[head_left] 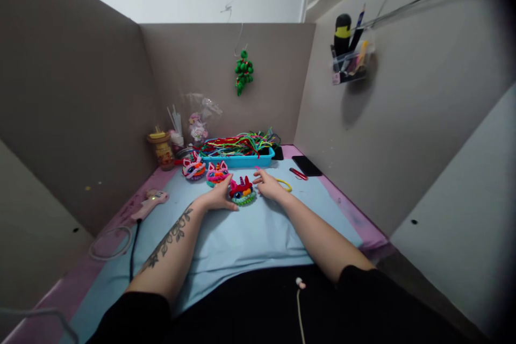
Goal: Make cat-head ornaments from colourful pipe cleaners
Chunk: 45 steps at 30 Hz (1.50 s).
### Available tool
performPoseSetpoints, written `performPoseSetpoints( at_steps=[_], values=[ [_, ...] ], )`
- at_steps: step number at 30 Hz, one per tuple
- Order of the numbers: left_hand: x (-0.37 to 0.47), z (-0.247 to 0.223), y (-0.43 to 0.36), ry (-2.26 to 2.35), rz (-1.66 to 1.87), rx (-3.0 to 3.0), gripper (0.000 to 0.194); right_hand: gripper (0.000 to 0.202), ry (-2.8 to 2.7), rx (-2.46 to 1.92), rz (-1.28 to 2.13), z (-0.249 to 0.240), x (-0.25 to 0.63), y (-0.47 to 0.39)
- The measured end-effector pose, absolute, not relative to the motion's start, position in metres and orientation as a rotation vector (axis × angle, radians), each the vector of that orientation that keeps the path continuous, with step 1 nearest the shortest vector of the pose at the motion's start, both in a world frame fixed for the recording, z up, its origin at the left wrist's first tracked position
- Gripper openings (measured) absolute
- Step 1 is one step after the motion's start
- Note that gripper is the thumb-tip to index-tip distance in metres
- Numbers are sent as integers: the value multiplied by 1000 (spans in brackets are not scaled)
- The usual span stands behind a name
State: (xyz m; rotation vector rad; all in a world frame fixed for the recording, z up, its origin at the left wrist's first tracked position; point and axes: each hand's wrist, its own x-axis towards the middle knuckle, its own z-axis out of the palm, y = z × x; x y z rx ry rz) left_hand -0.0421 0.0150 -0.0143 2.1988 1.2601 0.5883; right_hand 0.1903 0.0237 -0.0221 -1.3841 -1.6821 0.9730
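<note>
A small unicorn head of fuzzy stems (242,192), red on top with a purple horn and green below, sits on the light blue cloth between my hands. My left hand (217,198) is at its left side, thumb and fingers apart; whether they press on it I cannot tell. To its right, my right hand (269,185) has bent, parted fingers close to a small pink piece (257,167). Behind my left hand stands a pink unicorn head (217,173), partly covered. Farther left is another pink, white and orange head (193,167).
A blue tray (237,162) of coloured fuzzy stems stands at the back. A pink glue gun (151,203) with its cord lies left. A yellow stem (285,185), red cutter (299,173) and black phone (307,165) lie right. Partition walls (229,75) enclose the table.
</note>
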Motion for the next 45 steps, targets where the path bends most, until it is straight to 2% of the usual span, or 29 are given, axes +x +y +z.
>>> performPoseSetpoints(
  at_steps=[8, 12, 20, 26, 29, 33, 35, 41, 45],
  values=[
    [-46, -20, 29, 1347, 798, 2147, 104, 49, -1773, -1416, 1020, -6, 182, 6],
    [-47, -18, 27, 1357, 785, 2049, 102, 50, -1736, -1391, 1036, -8, 183, 6],
    [-48, -17, 24, 1355, 746, 1984, 101, 35, -1778, -1432, 686, -17, 206, 28],
    [-48, -14, 22, 1357, 718, 1996, 99, 42, -1856, -1342, 743, -28, 204, 32],
    [-47, -13, 21, 1375, 704, 2027, 97, 38, -1866, -1407, 530, -26, 209, 36],
    [-48, -14, 22, 1392, 702, 2075, 93, 19, -1817, -1591, 201, -19, 229, 45],
    [-48, -14, 22, 1390, 698, 2084, 91, 17, -1828, -1655, 122, -20, 236, 48],
    [-49, -12, 20, 1379, 722, 2082, 85, 15, -1911, -1709, 70, -32, 228, 53],
    [-51, -13, 22, 1379, 739, 2063, 86, 20, -1875, -1716, 96, -38, 215, 66]
  ],
)
